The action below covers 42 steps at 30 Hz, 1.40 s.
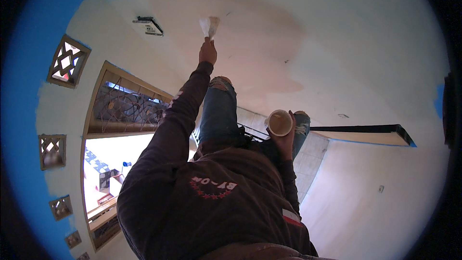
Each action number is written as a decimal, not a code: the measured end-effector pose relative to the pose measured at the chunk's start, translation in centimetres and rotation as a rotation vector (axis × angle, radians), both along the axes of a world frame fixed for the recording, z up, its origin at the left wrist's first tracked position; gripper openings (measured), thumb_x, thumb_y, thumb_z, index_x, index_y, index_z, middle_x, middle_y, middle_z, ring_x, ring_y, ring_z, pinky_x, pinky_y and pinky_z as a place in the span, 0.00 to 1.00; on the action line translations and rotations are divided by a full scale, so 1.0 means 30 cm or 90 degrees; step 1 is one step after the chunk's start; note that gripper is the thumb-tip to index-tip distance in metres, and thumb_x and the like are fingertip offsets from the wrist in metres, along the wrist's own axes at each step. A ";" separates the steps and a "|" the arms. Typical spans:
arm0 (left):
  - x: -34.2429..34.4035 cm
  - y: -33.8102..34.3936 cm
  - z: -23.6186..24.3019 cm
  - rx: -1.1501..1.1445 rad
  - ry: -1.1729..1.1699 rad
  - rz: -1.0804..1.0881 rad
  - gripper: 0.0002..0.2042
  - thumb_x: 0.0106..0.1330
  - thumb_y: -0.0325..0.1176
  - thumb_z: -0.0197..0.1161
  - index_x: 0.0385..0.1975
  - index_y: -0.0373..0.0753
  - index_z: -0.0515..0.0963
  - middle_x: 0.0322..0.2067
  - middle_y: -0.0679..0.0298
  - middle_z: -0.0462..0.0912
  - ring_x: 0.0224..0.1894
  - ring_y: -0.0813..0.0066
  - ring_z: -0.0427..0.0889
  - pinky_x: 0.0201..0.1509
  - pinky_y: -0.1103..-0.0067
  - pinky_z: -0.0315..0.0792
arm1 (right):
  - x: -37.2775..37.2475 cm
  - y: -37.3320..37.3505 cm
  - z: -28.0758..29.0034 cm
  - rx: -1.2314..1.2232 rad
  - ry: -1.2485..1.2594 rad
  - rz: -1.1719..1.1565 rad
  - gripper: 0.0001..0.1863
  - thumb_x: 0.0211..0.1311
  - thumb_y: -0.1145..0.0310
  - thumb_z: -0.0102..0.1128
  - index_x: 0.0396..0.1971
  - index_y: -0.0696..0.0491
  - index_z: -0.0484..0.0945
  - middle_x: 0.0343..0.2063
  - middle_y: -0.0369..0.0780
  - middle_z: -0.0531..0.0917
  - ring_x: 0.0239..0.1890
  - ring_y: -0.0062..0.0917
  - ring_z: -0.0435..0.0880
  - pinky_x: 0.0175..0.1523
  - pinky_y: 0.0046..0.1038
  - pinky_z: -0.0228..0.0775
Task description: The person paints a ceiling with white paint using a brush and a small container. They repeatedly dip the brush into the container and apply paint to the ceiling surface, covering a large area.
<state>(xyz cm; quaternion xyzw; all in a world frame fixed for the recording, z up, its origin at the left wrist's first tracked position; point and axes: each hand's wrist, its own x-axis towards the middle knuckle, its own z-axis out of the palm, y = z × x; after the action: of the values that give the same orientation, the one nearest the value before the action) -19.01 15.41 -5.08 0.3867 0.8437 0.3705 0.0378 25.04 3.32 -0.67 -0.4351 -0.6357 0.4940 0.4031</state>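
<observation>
My left hand (208, 52), its arm stretched far out ahead, is closed around the handle of a paintbrush (210, 26). The brush's fanned whitish-brown bristles lie at the pale wall surface (250, 43); whether they press on it I cannot tell. Around the brush spreads a darker, pinkish, damp-looking patch with an uneven edge. Close to my right knee, my right hand (285, 144) grips a round white tub (279, 123) from its side and below. Inside the tub shows a light beige content, its mouth facing me.
A switch box (148, 26) sits left of the brush. Lattice vent blocks (69, 61) and a framed window opening (101, 130) with a scrollwork grille line the left. Blue paint (24, 115) covers the far left edge. A dark-edged opening (365, 132) lies at right. My knees (221, 84) are bent below.
</observation>
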 end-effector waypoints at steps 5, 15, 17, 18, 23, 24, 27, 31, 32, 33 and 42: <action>-0.017 -0.100 -0.226 -0.209 -0.016 -0.075 0.12 0.75 0.37 0.48 0.48 0.34 0.67 0.37 0.38 0.82 0.42 0.36 0.82 0.45 0.50 0.76 | -0.004 0.006 0.013 0.032 -0.053 0.011 0.57 0.42 0.70 0.82 0.71 0.56 0.52 0.60 0.45 0.70 0.63 0.33 0.72 0.67 0.35 0.66; 0.031 -0.046 0.276 0.188 0.063 0.034 0.10 0.75 0.35 0.49 0.43 0.33 0.65 0.36 0.38 0.80 0.40 0.33 0.78 0.40 0.49 0.72 | -0.016 0.003 0.039 0.027 -0.032 0.005 0.57 0.43 0.73 0.81 0.71 0.54 0.49 0.56 0.47 0.73 0.59 0.34 0.76 0.63 0.36 0.71; 0.019 0.001 0.387 0.234 0.068 0.042 0.10 0.75 0.34 0.49 0.43 0.33 0.65 0.37 0.37 0.79 0.40 0.32 0.78 0.40 0.50 0.72 | -0.016 0.003 0.035 0.019 -0.022 0.014 0.58 0.44 0.73 0.81 0.71 0.54 0.48 0.56 0.47 0.73 0.59 0.34 0.76 0.63 0.35 0.71; 0.007 0.024 0.388 0.212 0.070 0.049 0.10 0.75 0.34 0.49 0.44 0.33 0.65 0.37 0.37 0.79 0.41 0.32 0.78 0.40 0.50 0.72 | -0.015 0.005 0.032 0.016 -0.017 0.019 0.58 0.44 0.73 0.81 0.71 0.54 0.48 0.57 0.47 0.73 0.59 0.34 0.76 0.63 0.35 0.71; -0.034 0.057 0.221 0.141 0.062 0.032 0.12 0.75 0.35 0.49 0.49 0.33 0.65 0.38 0.38 0.80 0.41 0.34 0.79 0.41 0.50 0.73 | -0.001 0.012 0.003 0.056 -0.043 0.008 0.59 0.43 0.73 0.81 0.72 0.53 0.46 0.57 0.47 0.73 0.60 0.34 0.76 0.63 0.37 0.71; -0.016 0.044 0.186 0.085 0.034 0.036 0.13 0.75 0.35 0.49 0.51 0.33 0.65 0.38 0.38 0.81 0.41 0.35 0.80 0.42 0.51 0.74 | 0.007 0.013 -0.006 0.069 -0.059 0.001 0.60 0.43 0.74 0.81 0.72 0.53 0.46 0.57 0.47 0.73 0.60 0.34 0.76 0.63 0.37 0.71; -0.042 -0.008 -0.003 0.020 0.029 0.025 0.10 0.75 0.36 0.47 0.46 0.35 0.66 0.35 0.36 0.81 0.40 0.32 0.80 0.41 0.48 0.74 | -0.001 0.010 0.021 0.033 -0.048 0.013 0.60 0.43 0.73 0.82 0.72 0.54 0.46 0.57 0.47 0.73 0.60 0.35 0.76 0.64 0.37 0.70; -0.066 -0.089 -0.092 -0.149 -0.015 -0.009 0.11 0.75 0.35 0.48 0.47 0.34 0.65 0.36 0.39 0.81 0.40 0.37 0.81 0.42 0.50 0.75 | -0.014 0.003 0.040 0.020 -0.043 0.006 0.60 0.43 0.73 0.82 0.72 0.54 0.47 0.57 0.47 0.73 0.60 0.35 0.76 0.63 0.37 0.71; -0.068 -0.110 -0.103 -0.138 -0.016 0.008 0.10 0.75 0.35 0.48 0.46 0.34 0.65 0.35 0.39 0.81 0.40 0.37 0.81 0.42 0.50 0.75 | -0.015 0.001 0.040 0.019 -0.039 0.004 0.59 0.43 0.73 0.82 0.72 0.54 0.47 0.57 0.47 0.73 0.59 0.35 0.76 0.63 0.37 0.71; -0.063 -0.122 -0.106 -0.125 -0.016 0.027 0.10 0.76 0.36 0.48 0.45 0.34 0.65 0.35 0.39 0.81 0.40 0.36 0.81 0.41 0.50 0.74 | -0.013 0.002 0.040 0.019 -0.035 0.004 0.59 0.43 0.73 0.82 0.72 0.54 0.48 0.57 0.47 0.73 0.59 0.34 0.76 0.63 0.36 0.71; -0.007 0.049 0.313 0.245 0.117 0.032 0.09 0.76 0.34 0.49 0.46 0.35 0.65 0.33 0.40 0.80 0.38 0.35 0.79 0.39 0.50 0.72 | -0.012 0.009 0.035 0.021 -0.025 0.003 0.58 0.43 0.74 0.81 0.71 0.54 0.48 0.56 0.46 0.73 0.59 0.34 0.77 0.63 0.36 0.72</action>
<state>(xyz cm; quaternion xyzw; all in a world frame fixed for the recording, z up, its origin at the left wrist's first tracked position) -19.22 16.89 4.32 0.3981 0.7665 0.4887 -0.1231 24.67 3.60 0.38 -0.4366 -0.6526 0.4759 0.3963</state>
